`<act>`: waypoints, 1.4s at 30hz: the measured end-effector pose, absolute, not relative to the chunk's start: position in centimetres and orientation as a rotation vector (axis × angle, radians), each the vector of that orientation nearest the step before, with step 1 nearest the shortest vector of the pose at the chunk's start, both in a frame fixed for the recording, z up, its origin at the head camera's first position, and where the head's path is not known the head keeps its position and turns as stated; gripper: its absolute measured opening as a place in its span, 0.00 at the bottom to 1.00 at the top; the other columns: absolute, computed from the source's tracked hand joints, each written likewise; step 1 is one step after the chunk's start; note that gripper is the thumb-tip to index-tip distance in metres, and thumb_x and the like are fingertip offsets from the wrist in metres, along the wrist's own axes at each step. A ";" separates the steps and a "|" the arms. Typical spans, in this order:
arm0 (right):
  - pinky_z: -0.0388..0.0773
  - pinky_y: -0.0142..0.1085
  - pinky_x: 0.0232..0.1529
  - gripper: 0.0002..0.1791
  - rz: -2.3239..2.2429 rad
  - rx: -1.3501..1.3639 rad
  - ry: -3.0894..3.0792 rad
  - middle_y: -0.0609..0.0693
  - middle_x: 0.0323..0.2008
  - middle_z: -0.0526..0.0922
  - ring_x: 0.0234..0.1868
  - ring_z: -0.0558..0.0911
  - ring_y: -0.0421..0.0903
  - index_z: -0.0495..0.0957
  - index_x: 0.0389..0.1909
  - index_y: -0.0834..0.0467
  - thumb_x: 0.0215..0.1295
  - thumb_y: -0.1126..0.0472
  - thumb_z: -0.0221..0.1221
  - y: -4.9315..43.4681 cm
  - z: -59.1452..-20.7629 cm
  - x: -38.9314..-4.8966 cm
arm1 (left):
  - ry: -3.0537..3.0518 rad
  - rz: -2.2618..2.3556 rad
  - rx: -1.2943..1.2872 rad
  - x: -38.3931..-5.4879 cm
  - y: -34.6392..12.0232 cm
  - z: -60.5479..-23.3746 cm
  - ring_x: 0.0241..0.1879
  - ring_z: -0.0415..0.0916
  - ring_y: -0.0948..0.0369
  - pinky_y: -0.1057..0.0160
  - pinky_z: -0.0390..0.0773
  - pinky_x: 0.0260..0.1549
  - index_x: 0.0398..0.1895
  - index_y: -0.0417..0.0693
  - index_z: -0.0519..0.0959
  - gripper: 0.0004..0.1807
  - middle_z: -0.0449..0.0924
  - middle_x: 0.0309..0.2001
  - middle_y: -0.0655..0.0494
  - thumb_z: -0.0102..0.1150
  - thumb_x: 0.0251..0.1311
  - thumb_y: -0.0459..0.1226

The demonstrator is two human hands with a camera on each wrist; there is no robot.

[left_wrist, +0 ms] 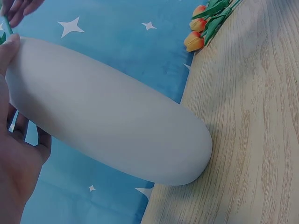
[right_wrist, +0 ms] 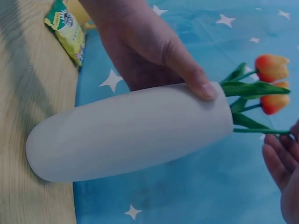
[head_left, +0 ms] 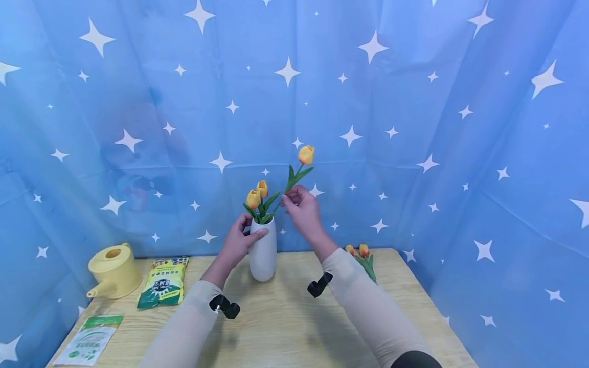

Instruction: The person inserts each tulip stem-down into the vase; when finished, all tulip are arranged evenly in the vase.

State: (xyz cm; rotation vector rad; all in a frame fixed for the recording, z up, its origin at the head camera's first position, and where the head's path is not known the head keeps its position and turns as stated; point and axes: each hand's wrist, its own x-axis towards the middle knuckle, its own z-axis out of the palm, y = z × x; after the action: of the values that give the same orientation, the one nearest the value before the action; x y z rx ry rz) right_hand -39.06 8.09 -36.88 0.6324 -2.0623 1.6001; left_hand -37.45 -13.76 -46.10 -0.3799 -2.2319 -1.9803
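Observation:
A tall white vase stands on the table, two yellow-orange tulips with green leaves rising from its mouth. My left hand grips the vase near its rim, thumb across the front and fingers behind. With its thumb and fingers, my right hand pinches the green stem of another tulip, above and to the right of the vase. The lower end of that stem runs into the vase mouth, where its tip is hidden. In the left wrist view, the vase fills the middle.
More orange tulips lie on the wooden table behind my right forearm. At the left stand a yellow watering can and a yellow-green packet. A white and green sachet lies near the left edge. A blue starred curtain hangs behind.

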 end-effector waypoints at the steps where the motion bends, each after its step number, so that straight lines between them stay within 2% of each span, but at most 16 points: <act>1: 0.90 0.38 0.38 0.05 1.587 0.635 -2.079 0.57 0.38 0.89 0.41 0.92 0.59 0.82 0.46 0.65 0.79 0.66 0.67 7.9 -37.1 -39.2 | -2.236 -1.978 -0.381 -37.4 -13.7 -46.1 0.70 0.76 0.42 0.34 0.77 0.67 0.65 0.52 0.72 0.30 0.76 0.68 0.45 0.77 0.70 0.51; 9: 0.89 0.38 0.37 0.03 1.585 0.620 -2.151 0.58 0.38 0.88 0.41 0.90 0.60 0.82 0.45 0.65 0.77 0.69 0.67 6.7 -37.9 -39.6 | -2.229 -1.982 -0.371 -37.5 -13.6 -46.1 0.69 0.77 0.41 0.33 0.78 0.66 0.64 0.52 0.73 0.29 0.77 0.68 0.45 0.78 0.69 0.49; 15: 0.86 0.39 0.39 0.04 1.480 0.609 -2.220 0.56 0.38 0.88 0.39 0.86 0.51 0.83 0.43 0.64 0.75 0.68 0.69 6.5 -38.6 -39.8 | -2.219 -1.987 -0.389 -37.5 -13.6 -46.1 0.69 0.78 0.41 0.34 0.79 0.65 0.63 0.51 0.72 0.29 0.77 0.68 0.45 0.78 0.70 0.48; 21: 0.86 0.44 0.44 0.04 1.451 0.616 -2.284 0.54 0.39 0.87 0.41 0.84 0.49 0.84 0.45 0.62 0.75 0.68 0.69 6.3 -39.2 -39.8 | -2.210 -1.983 -0.411 -37.5 -13.6 -46.1 0.69 0.77 0.41 0.34 0.79 0.65 0.64 0.51 0.73 0.29 0.77 0.67 0.44 0.78 0.70 0.48; 29: 0.84 0.39 0.36 0.03 1.460 0.565 -2.357 0.53 0.36 0.86 0.39 0.83 0.50 0.85 0.42 0.62 0.73 0.67 0.69 6.1 -39.3 -39.3 | -2.201 -1.999 -0.404 -37.5 -13.6 -46.2 0.68 0.77 0.41 0.35 0.79 0.65 0.64 0.51 0.74 0.29 0.77 0.68 0.44 0.78 0.69 0.48; 36: 0.86 0.42 0.38 0.09 1.486 0.580 -2.362 0.53 0.39 0.88 0.43 0.86 0.50 0.87 0.52 0.61 0.73 0.66 0.68 6.3 -39.7 -39.3 | -2.220 -1.990 -0.385 -37.5 -13.6 -46.2 0.68 0.78 0.41 0.35 0.81 0.63 0.64 0.53 0.73 0.29 0.77 0.67 0.45 0.78 0.70 0.49; 42: 0.86 0.43 0.39 0.09 1.492 0.594 -2.346 0.52 0.39 0.88 0.43 0.86 0.50 0.88 0.51 0.59 0.73 0.66 0.68 6.4 -40.0 -39.4 | -2.223 -1.996 -0.382 -37.6 -13.6 -46.3 0.67 0.78 0.42 0.36 0.81 0.63 0.64 0.53 0.73 0.29 0.76 0.67 0.46 0.78 0.69 0.50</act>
State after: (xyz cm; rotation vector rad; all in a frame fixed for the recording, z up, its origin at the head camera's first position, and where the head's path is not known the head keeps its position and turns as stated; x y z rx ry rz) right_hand -39.41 6.42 -39.99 0.5937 -2.3459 1.4922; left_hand -37.62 -13.61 -46.34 -0.3824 -2.2230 -1.9956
